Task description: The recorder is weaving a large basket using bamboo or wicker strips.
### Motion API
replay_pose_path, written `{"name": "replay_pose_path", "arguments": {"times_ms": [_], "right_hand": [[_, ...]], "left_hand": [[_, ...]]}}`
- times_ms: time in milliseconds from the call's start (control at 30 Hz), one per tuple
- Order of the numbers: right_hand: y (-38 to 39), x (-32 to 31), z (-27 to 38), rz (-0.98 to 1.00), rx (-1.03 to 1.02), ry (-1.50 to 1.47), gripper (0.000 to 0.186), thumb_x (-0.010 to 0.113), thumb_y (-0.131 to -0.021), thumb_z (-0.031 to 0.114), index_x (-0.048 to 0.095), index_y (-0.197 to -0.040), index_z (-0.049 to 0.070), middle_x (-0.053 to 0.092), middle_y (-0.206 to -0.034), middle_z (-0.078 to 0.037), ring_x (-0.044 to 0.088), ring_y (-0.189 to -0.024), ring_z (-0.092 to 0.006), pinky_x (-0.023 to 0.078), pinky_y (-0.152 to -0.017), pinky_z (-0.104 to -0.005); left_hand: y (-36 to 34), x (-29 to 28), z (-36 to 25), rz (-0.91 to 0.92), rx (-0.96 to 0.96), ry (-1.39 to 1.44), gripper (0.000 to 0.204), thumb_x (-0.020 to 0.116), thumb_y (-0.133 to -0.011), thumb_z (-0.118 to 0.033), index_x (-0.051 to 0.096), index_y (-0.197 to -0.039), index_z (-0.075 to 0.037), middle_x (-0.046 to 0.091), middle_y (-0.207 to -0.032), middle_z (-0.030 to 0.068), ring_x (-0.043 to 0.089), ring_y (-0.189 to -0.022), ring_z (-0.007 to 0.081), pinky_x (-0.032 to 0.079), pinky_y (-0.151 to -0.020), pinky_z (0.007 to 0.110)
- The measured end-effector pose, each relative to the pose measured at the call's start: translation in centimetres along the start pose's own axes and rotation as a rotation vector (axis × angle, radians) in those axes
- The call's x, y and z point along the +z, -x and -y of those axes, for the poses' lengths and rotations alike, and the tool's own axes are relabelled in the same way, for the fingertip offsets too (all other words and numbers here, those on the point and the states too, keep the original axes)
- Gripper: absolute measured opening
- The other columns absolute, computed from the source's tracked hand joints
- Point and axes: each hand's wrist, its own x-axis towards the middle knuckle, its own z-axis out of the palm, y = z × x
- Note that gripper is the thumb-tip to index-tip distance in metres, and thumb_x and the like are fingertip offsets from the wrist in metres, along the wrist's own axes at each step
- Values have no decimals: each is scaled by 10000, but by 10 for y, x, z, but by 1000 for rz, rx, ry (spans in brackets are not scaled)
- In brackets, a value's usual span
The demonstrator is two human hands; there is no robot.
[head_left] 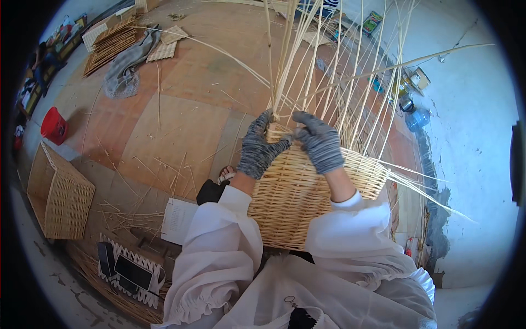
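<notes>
A pale, partly woven wicker basket [290, 189] rests against my lap, its wall towards me. Long loose wicker rods [323, 71] rise from its far edge and fan out upward and to the right. Both hands wear grey striped knit gloves. My left hand [258, 147] is closed around the basket's upper left corner, its thumb pointing right along the rim. Close beside it, my right hand [321, 143] bends over the rim with thumb and fingers pinched on a wicker strand. The fingertips partly hide the strand.
On the left stand a red bucket [54, 126] and another wicker basket [68, 200]. A phone [133, 272] lies on a white lattice basket at lower left. Woven panels [112, 44] and a grey cloth [129, 66] lie far left. A water jug [417, 119] stands by the right wall.
</notes>
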Motion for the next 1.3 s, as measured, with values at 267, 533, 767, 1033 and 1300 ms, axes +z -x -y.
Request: {"name": "replay_pose_path", "arguments": {"times_ms": [267, 533, 767, 1033, 1300], "right_hand": [[-9, 27, -25, 101, -369, 380, 323, 639, -752, 74, 604, -1074, 69, 623, -968, -135, 610, -877, -265, 491, -780, -314], [-3, 69, -11, 97, 26, 348, 364, 622, -757, 117, 557, -1113, 71, 545, -993, -121, 559, -886, -265, 481, -713, -308], [3, 29, -31, 76, -292, 252, 304, 544, -770, 39, 562, -1070, -4, 603, -914, -167, 597, -829, -306, 487, -744, -341], [-80, 17, -7, 353, -61, 920, 228, 456, -866, 104, 574, -1035, 7, 602, -1013, -153, 584, -910, -226, 471, -782, -321], [-127, 62, -14, -120, 793, 24, 442, 384, -875, 300, 535, -1155, -8, 539, -1174, -207, 513, -1105, -292, 417, -872, -363]], "left_hand": [[5, -8, -7, 35, -116, -11, 775, 798, -640, -142, 387, -1290, -47, 536, -1097, 95, 526, -1020, 171, 446, -900, 266], [14, -1, 20, -183, -135, 473, 622, 688, -712, 31, 425, -1269, -52, 518, -1147, 106, 517, -1028, 168, 436, -915, 275], [17, -10, -1, -30, 168, 184, 466, 675, -729, -18, 516, -1166, -39, 553, -1094, 113, 547, -988, 192, 445, -888, 305], [21, 8, -13, -303, 153, -388, 454, 726, -699, -123, 563, -1105, -3, 610, -985, 149, 587, -890, 264, 459, -814, 346], [18, 5, -2, -305, -83, -27, 459, 757, -679, -103, 571, -1085, 3, 603, -1049, 117, 570, -979, 206, 446, -887, 309]]}}
